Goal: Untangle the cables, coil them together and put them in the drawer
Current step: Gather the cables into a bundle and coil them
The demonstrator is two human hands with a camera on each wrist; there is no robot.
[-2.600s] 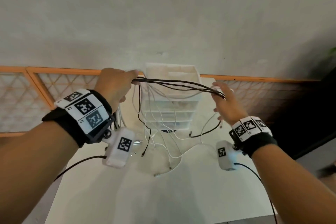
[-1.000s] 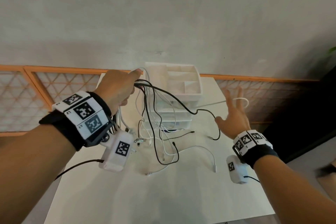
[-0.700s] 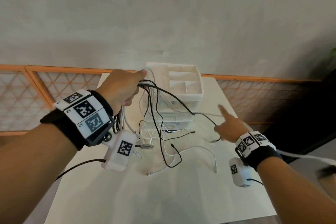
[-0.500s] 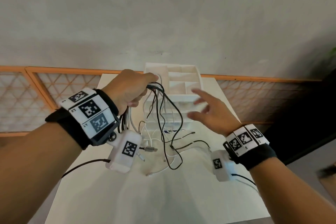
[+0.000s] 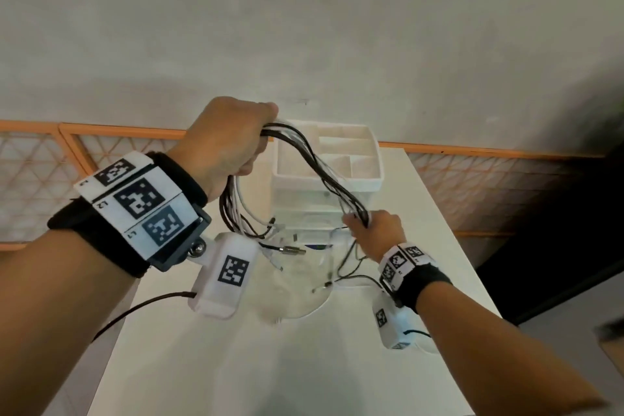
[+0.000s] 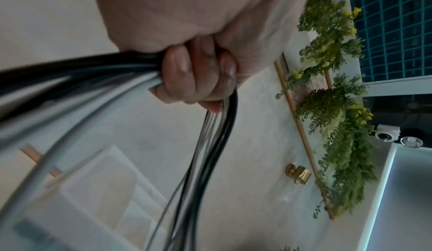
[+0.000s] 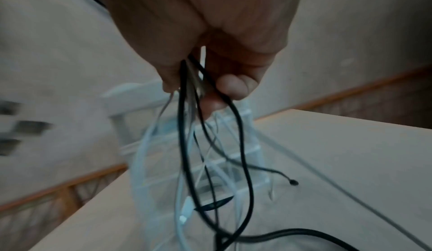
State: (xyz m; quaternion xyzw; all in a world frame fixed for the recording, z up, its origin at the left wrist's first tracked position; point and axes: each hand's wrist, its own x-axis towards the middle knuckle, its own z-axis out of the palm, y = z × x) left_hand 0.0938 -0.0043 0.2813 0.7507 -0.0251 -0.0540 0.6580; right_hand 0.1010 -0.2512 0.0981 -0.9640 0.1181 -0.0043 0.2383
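Head view. The cables [image 5: 317,165] are gripped in the left hand [image 5: 229,142], fingers clenched round one end of the bundle. The right hand [image 5: 374,230], spread open and free of the bundle half a second ago, is now closed on the same bundle lower down. The strands that hung slack and splayed from the left fist a second ago are now gathered into one run between the two hands. Judged: untangling is largely done and a coiling pass is being set up. The long axis of the run descends from the left fingers, up and away, to the right fingers, lower and nearer. A second loop hangs below the left fingers; loose ends trail below the right fingers onto the table [image 5: 236,365]. The drawer unit [image 5: 378,176] stands behind the span; whether a drawer is open cannot be told.

Left wrist view. Black and white strands are seen clamped under the fingers [image 6: 177,66], leaving both sides of the fist: one branch sideways, one downward.

Right wrist view. Strands are pinched between thumb and fingers [image 7: 233,85]; the tails drop straight down from them, blurred, toward the table.
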